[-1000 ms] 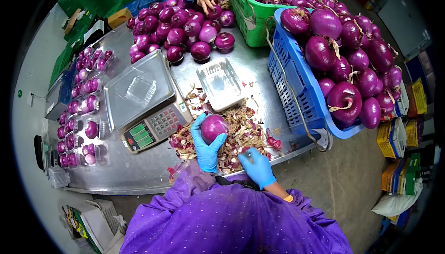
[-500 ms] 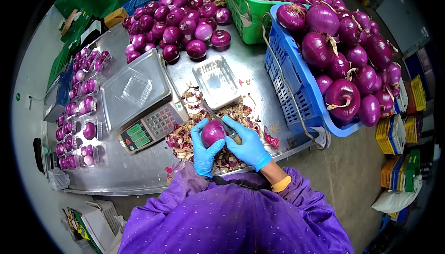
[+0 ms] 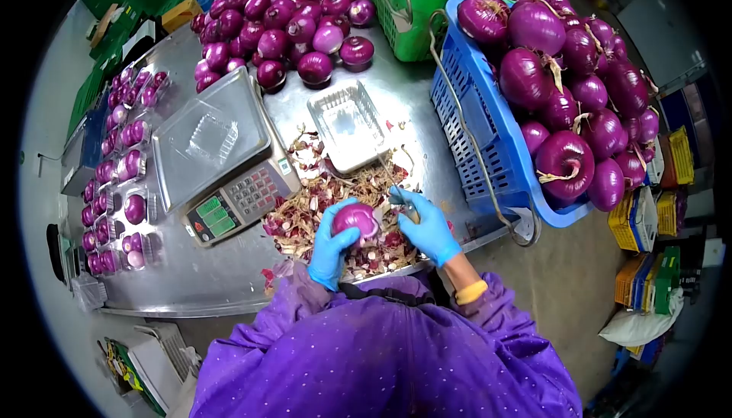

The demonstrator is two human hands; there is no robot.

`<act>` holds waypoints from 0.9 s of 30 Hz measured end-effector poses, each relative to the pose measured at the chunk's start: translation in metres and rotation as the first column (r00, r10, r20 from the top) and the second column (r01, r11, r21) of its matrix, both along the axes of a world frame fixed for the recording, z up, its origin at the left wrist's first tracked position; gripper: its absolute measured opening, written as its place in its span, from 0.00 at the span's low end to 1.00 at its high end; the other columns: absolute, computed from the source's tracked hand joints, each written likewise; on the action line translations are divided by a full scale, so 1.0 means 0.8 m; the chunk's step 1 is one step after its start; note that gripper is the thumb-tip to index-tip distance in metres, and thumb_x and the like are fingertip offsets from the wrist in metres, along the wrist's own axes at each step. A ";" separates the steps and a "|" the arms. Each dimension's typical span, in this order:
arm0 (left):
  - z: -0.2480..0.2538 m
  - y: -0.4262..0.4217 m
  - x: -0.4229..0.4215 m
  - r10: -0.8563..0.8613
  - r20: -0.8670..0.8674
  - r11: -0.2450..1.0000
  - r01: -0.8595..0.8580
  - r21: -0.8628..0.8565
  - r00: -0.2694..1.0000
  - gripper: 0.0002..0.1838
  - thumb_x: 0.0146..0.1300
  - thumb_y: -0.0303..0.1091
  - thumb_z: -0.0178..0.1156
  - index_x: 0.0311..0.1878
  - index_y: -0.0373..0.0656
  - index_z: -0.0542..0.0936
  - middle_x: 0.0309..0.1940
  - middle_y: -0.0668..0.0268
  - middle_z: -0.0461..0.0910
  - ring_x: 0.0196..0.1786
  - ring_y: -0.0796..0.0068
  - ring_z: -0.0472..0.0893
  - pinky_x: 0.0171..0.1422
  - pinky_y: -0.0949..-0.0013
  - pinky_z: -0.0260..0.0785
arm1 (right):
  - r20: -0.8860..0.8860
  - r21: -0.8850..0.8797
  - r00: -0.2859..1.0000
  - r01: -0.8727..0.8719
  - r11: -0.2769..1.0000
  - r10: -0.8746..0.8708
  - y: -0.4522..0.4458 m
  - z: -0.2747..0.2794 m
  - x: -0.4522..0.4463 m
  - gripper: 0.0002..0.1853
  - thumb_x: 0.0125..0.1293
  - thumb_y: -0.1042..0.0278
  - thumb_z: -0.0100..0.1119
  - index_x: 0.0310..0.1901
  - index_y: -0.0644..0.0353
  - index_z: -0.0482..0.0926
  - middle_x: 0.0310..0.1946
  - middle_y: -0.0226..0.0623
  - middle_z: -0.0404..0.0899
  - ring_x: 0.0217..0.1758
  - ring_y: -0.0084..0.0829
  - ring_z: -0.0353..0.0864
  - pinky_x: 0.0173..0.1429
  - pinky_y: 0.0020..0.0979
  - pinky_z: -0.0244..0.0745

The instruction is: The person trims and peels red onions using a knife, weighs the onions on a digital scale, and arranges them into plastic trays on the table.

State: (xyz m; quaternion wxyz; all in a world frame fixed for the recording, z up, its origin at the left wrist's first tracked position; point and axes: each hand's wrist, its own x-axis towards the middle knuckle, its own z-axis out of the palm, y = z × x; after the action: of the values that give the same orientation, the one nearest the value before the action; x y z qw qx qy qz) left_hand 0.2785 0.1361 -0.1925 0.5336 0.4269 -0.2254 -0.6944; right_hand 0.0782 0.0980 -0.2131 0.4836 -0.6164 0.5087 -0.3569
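While the left hand (image 3: 328,252), in a light-blue glove, cups a glossy, round, purple onion (image 3: 352,222), the right hand (image 3: 431,230), gloved alike, lies at three o'clock from it. The left grip is curled around the onion's near side, thumb across its top; the right grip is closed around the handle of a slim knife with a thin grey blade (image 3: 388,172). The onion sits above a loose heap of dry papery skins and trimmings (image 3: 299,208) on the shiny steel table (image 3: 194,277).

The key relation is onion to blade: the blade stands at about one o'clock from the onion, its length pointing to eleven o'clock, and appears apart from it. Being nearly round, the onion has no clear long axis, though a paler end seems to face three o'clock, toward the knife hand. The left hand is the nearer, touching it.

At twelve o'clock from the onion is a clear rectangular plastic tray (image 3: 345,123); at ten, a grey electronic scale (image 3: 252,189); at two, a blue perforated plastic basket (image 3: 471,113) piled with onions.
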 end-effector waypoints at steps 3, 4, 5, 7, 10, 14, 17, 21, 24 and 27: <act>0.006 -0.010 0.006 0.076 0.081 0.997 -0.074 -0.021 0.994 0.35 0.49 0.34 0.70 0.62 0.43 0.67 0.54 0.61 0.73 0.51 0.69 0.77 0.51 0.73 0.76 | -0.370 0.068 0.921 -0.101 0.992 0.120 0.044 0.071 0.002 0.17 0.61 0.62 0.57 0.51 0.55 0.76 0.31 0.41 0.80 0.34 0.40 0.82 0.40 0.36 0.76; 0.006 -0.013 0.007 0.099 0.088 0.995 -0.096 -0.032 0.991 0.36 0.49 0.34 0.70 0.62 0.43 0.67 0.54 0.61 0.72 0.51 0.69 0.77 0.51 0.73 0.76 | -0.393 0.055 0.913 -0.102 0.993 0.115 0.056 0.066 -0.001 0.14 0.61 0.61 0.57 0.48 0.54 0.76 0.27 0.40 0.79 0.31 0.42 0.81 0.36 0.38 0.75; 0.004 -0.015 0.009 0.123 0.094 0.992 -0.119 -0.041 0.988 0.37 0.48 0.34 0.70 0.62 0.43 0.66 0.54 0.61 0.72 0.51 0.69 0.77 0.50 0.73 0.76 | -0.415 0.043 0.903 -0.103 0.994 0.111 0.067 0.061 -0.003 0.12 0.61 0.60 0.56 0.44 0.53 0.77 0.24 0.40 0.77 0.27 0.44 0.79 0.32 0.41 0.73; 0.000 -0.019 0.010 0.158 0.125 0.987 -0.152 -0.056 0.979 0.37 0.48 0.35 0.71 0.61 0.43 0.65 0.54 0.61 0.72 0.51 0.69 0.77 0.50 0.72 0.76 | -0.437 0.071 0.891 -0.102 0.992 0.123 0.078 0.058 0.002 0.09 0.61 0.61 0.56 0.39 0.56 0.74 0.25 0.42 0.77 0.27 0.47 0.79 0.31 0.44 0.73; -0.001 -0.022 0.012 0.176 0.193 0.984 -0.170 -0.046 0.965 0.37 0.47 0.36 0.72 0.59 0.43 0.64 0.51 0.59 0.72 0.50 0.69 0.77 0.51 0.70 0.75 | -0.419 0.035 0.902 -0.101 0.994 0.106 0.081 0.050 0.010 0.09 0.61 0.61 0.56 0.36 0.57 0.71 0.25 0.43 0.77 0.28 0.49 0.79 0.30 0.47 0.71; 0.003 -0.021 0.010 0.172 0.229 0.985 -0.162 -0.062 0.958 0.36 0.46 0.37 0.73 0.58 0.43 0.65 0.51 0.60 0.72 0.50 0.68 0.77 0.53 0.68 0.75 | -0.431 0.008 0.902 -0.040 0.999 0.039 0.083 0.037 0.017 0.10 0.61 0.61 0.56 0.37 0.56 0.72 0.26 0.44 0.77 0.28 0.50 0.79 0.31 0.47 0.72; -0.009 -0.020 0.009 0.207 0.270 0.975 -0.175 -0.137 0.940 0.36 0.45 0.38 0.74 0.56 0.43 0.66 0.51 0.60 0.72 0.50 0.68 0.77 0.54 0.68 0.74 | -0.412 -0.002 0.911 0.010 1.000 -0.010 0.086 0.033 0.021 0.10 0.62 0.60 0.56 0.38 0.57 0.73 0.26 0.45 0.77 0.28 0.51 0.78 0.31 0.47 0.72; -0.018 -0.018 0.016 0.193 0.399 0.971 -0.117 -0.207 0.896 0.35 0.44 0.39 0.75 0.54 0.43 0.68 0.49 0.61 0.74 0.50 0.68 0.77 0.55 0.67 0.74 | -0.274 0.052 0.961 0.062 0.997 -0.046 0.090 0.016 0.020 0.11 0.65 0.60 0.56 0.39 0.58 0.74 0.22 0.44 0.76 0.25 0.46 0.78 0.29 0.42 0.72; -0.011 0.003 0.024 0.070 0.418 0.988 -0.004 -0.157 0.906 0.33 0.44 0.39 0.75 0.52 0.42 0.70 0.47 0.61 0.76 0.50 0.68 0.78 0.56 0.66 0.73 | -0.076 0.468 0.959 0.277 0.839 -0.274 0.081 0.005 -0.006 0.11 0.69 0.61 0.54 0.39 0.61 0.75 0.19 0.35 0.77 0.23 0.34 0.78 0.28 0.35 0.73; -0.022 0.022 0.032 -0.030 0.312 0.996 0.056 -0.076 0.950 0.33 0.46 0.36 0.72 0.57 0.41 0.71 0.48 0.62 0.77 0.51 0.69 0.79 0.59 0.67 0.71 | 0.044 0.557 0.972 0.169 0.813 -0.232 0.079 0.009 -0.021 0.11 0.69 0.64 0.54 0.46 0.63 0.76 0.25 0.28 0.79 0.27 0.22 0.77 0.34 0.27 0.76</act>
State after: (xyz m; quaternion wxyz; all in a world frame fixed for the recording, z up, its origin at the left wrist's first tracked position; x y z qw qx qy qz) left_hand 0.3042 0.1539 -0.2100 0.4935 0.5031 -0.3447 -0.6200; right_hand 0.0616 0.1612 -0.2062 0.6270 -0.3739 0.6243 -0.2782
